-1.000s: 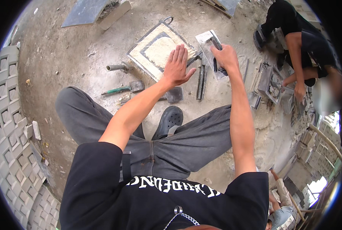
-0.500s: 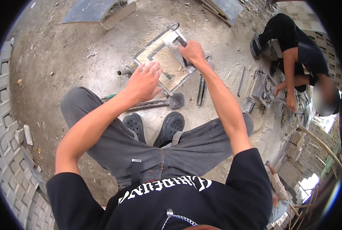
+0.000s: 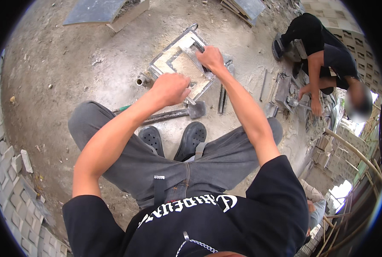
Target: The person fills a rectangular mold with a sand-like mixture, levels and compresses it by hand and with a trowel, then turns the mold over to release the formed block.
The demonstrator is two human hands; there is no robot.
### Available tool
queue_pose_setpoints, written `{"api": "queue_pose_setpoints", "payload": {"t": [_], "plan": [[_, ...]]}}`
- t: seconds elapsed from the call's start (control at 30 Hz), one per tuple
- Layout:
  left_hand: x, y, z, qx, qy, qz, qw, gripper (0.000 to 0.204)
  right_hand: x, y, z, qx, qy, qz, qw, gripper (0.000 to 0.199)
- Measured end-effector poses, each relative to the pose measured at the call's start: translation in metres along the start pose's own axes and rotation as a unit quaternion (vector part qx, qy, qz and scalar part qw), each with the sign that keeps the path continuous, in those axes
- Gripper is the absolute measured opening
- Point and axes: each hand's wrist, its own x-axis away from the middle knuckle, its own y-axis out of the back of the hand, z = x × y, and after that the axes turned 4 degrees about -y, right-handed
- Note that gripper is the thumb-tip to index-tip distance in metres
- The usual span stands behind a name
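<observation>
A square metal mould (image 3: 160, 55) filled with pale sandy powder lies on the ground in front of my feet. My right hand (image 3: 211, 59) is closed round the dark handle of a flat metal trowel (image 3: 190, 52), whose plate rests over the mould's right part. At the near left of the mould, my left hand (image 3: 171, 88) is curled with its knuckles up. Whatever its fingers may hold is hidden beneath it. A dark angular shape (image 3: 173, 63) shows in the powder between the two hands.
A hammer (image 3: 196, 110) lies between the mould and my shoes. Left of the mould is a short pipe end (image 3: 142, 80); dark bars (image 3: 222, 98) lie to its right. Another person (image 3: 317, 55) crouches at the right beside a second mould (image 3: 283, 91). Slabs (image 3: 94, 12) lie at the far left.
My left hand has gone from spread fingers to a curled grip and moved slightly right over the mould. The trowel remains in my right hand. The whole view has shifted slightly.
</observation>
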Motion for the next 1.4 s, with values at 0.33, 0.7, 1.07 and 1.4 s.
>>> {"api": "queue_pose_setpoints", "payload": {"t": [0.33,0.7,1.07,1.4], "plan": [[0.003,0.0,0.007,-0.01,-0.003,-0.002,1.0,0.024,0.003,-0.004,0.011,0.024,-0.025,0.017,0.999,0.042],[0.003,0.001,0.001,-0.012,-0.01,-0.006,1.0,0.025,0.011,0.013,-0.002,0.027,-0.02,0.016,0.999,0.04],[0.0,0.001,-0.002,-0.035,-0.013,0.007,0.999,0.026,0.009,0.001,0.002,0.016,-0.037,0.0,0.999,0.041],[0.001,0.008,0.001,-0.028,0.001,0.012,1.0,0.026,0.016,0.001,0.013,0.007,-0.029,0.044,0.999,0.04]]}}
